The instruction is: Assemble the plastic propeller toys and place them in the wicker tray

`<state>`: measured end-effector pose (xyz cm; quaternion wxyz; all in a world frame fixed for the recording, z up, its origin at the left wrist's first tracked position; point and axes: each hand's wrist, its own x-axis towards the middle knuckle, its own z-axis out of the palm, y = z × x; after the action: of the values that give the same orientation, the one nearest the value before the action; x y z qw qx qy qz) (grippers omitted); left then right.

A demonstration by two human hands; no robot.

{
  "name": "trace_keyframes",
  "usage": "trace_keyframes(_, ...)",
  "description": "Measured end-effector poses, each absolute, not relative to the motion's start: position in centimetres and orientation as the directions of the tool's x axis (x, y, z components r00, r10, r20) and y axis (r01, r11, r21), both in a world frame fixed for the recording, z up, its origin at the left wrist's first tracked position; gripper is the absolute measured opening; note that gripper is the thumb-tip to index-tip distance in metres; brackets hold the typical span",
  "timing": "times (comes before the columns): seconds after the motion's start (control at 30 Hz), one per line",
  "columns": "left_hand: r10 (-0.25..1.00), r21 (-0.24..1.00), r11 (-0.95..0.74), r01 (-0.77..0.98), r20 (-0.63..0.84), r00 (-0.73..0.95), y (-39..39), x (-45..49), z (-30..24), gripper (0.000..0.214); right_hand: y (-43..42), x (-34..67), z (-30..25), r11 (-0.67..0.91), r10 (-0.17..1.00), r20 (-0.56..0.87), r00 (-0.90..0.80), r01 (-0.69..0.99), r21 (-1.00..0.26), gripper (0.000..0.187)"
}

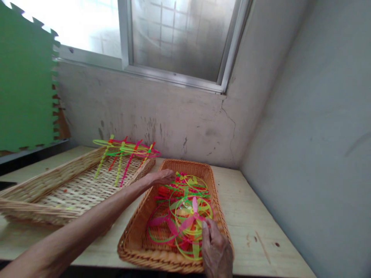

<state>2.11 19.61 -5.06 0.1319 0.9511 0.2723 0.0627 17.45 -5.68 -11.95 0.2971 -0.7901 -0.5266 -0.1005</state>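
Note:
An orange-brown wicker basket holds ringed plastic propellers and twisted sticks. My left hand reaches over its left rim to the small pink, yellow and green pieces at the far end; its fingers are mostly hidden. At the near right, my right hand is closed, thumb and forefinger pinching the edge of a propeller in the pile. A pink propeller and several yellow ones overlap beside those fingertips. Red sticks lie along the basket's left side, below my left hand.
To the left stands a paler, wider wicker basket. Assembled flying-propeller toys rest across its far end, sticks pointing down. Both baskets are on a light wooden table against the walls. A green foam mat stands at the left.

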Motion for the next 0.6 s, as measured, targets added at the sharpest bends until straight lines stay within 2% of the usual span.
trace_keyframes(0.17,0.516,0.319,-0.800,0.508,-0.064,0.854,19.9,2.0,-4.5,0.014,-5.8,17.4,-11.7,-0.259,0.784,0.454,0.424,0.887,-0.381,0.043)
trace_keyframes(0.4,0.561,0.327,-0.767,0.552,-0.078,0.824,19.6,2.0,-5.4,0.014,-5.8,17.5,-11.3,-0.239,0.788,0.467,0.402,0.898,-0.371,0.045)
trace_keyframes(0.5,0.576,0.319,-0.760,0.567,-0.076,0.814,19.7,2.4,-6.6,0.021,-5.8,17.5,-11.5,-0.250,0.773,0.486,0.407,0.900,-0.357,0.045)
trace_keyframes(0.6,0.583,0.300,-0.761,0.575,-0.073,0.809,19.8,3.2,-7.8,0.015,-5.8,17.4,-11.7,-0.260,0.767,0.491,0.412,0.900,-0.350,0.044)
